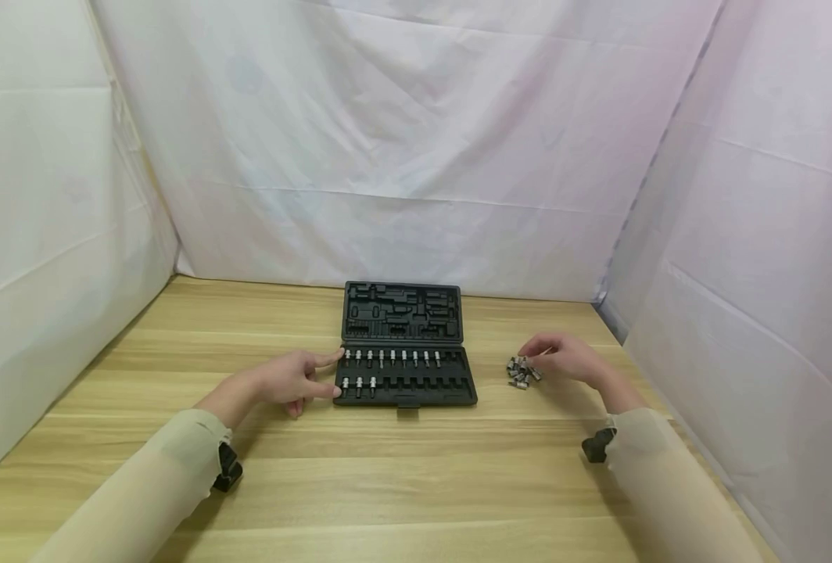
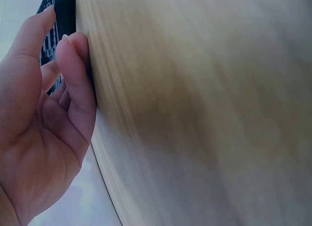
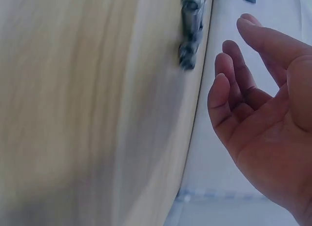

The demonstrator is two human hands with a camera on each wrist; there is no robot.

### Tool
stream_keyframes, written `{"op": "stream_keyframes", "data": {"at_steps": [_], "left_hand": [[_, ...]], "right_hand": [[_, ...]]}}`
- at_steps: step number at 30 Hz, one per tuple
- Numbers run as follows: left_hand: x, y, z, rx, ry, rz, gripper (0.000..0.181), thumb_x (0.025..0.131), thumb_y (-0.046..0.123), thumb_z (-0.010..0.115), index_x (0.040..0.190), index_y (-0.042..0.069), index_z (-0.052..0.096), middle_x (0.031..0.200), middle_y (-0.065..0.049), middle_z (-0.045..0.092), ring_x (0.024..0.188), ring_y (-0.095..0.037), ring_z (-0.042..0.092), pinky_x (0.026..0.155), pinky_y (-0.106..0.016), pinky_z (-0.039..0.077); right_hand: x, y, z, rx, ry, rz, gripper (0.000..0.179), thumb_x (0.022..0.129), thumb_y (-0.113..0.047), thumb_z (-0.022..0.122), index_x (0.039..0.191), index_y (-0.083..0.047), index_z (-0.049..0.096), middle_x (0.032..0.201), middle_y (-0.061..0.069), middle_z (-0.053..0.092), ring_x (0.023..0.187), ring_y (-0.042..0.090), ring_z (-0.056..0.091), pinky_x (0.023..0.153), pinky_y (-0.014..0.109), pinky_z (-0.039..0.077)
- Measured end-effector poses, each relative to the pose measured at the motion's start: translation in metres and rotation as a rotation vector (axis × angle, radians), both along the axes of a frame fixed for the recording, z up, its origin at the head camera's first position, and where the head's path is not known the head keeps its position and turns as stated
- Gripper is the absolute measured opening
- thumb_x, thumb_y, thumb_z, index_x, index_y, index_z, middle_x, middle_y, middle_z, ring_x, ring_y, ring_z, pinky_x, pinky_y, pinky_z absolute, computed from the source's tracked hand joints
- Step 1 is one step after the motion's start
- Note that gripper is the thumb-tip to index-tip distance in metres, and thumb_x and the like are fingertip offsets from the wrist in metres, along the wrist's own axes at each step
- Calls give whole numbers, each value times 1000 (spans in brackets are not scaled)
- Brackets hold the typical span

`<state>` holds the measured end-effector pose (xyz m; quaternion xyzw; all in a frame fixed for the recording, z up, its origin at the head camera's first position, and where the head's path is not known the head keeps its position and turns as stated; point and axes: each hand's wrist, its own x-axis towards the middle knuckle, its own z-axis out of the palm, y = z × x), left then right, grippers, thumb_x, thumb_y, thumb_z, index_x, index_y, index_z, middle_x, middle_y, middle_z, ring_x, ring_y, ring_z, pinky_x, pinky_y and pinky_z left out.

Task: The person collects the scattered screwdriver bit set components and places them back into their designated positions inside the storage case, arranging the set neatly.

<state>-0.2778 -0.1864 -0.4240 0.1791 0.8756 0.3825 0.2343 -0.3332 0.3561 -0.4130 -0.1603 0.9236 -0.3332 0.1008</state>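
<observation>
The open black case (image 1: pixel 426 402) is placed between the hands, its edge touched by the extended thumb and index finger of the left hand (image 1: pixel 292 379), by which nothing is grasped. The right hand (image 1: pixel 564 358) is held relaxed beside the loose bits (image 1: pixel 524 374); none is seen gripped. Filling seems roughly half done: nine seated bits (image 1: pixel 392 358) are counted in the row farther from the hands, three in the nearer, while slots toward the right hand are left unfilled. The loose bits overlap and cannot be counted; in the right wrist view they are blurred and cut off.
</observation>
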Motion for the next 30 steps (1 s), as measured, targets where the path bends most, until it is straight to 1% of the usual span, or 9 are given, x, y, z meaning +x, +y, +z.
{"op": "stream_keyframes", "data": {"at_steps": [3,6,10,13,18,26,29,30], "left_hand": [[0,0,0,-4,4,0,91,102,38,80,175,18,29,79,-8,57,57,-15,59,55,-33,61],[0,0,-1,-8,7,-1,91,103,38,80,175,18,29,78,-9,58,56,-16,59,55,-33,61],[-1,-1,-3,-6,4,0,91,103,38,80,175,18,29,76,-8,58,55,-16,59,55,-33,61],[-1,-2,-4,1,2,1,91,102,38,80,175,19,29,77,-8,57,55,-15,59,54,-33,61],[0,-1,-6,7,1,1,91,102,39,81,174,20,30,76,-7,57,55,-15,59,54,-33,61],[0,-1,-3,7,-3,3,91,102,38,80,175,19,29,74,-6,56,55,-15,58,54,-32,60],[0,0,-2,8,-6,1,91,103,37,80,175,19,28,72,-4,55,55,-15,57,53,-31,60],[0,0,-1,7,-7,2,91,103,37,80,175,19,28,72,-4,55,55,-15,57,53,-31,60]], "right_hand": [[2,12,-2,24,18,6,21,105,-15,72,123,-11,81,122,11,80,109,23,69,93,36,57],[5,19,-3,26,2,12,23,104,-13,72,124,-7,80,123,14,80,111,24,71,93,36,57],[7,23,-6,27,-39,6,24,103,-10,72,126,-3,79,124,17,80,105,20,71,85,33,59],[6,25,-9,41,-60,6,24,103,-9,72,126,-3,79,124,17,79,99,17,67,79,32,58],[6,24,-11,43,-88,-2,24,104,-9,71,126,-2,78,124,17,79,97,17,63,77,31,56],[7,30,-10,51,-57,-26,26,104,-11,72,128,-3,77,126,20,78,99,17,67,77,31,59],[6,31,-10,46,-48,-34,26,103,-8,71,128,-4,78,127,21,78,98,17,68,76,30,59],[6,32,-11,49,-44,-26,27,103,-6,70,128,-4,78,128,21,78,98,17,68,76,30,58]]}}
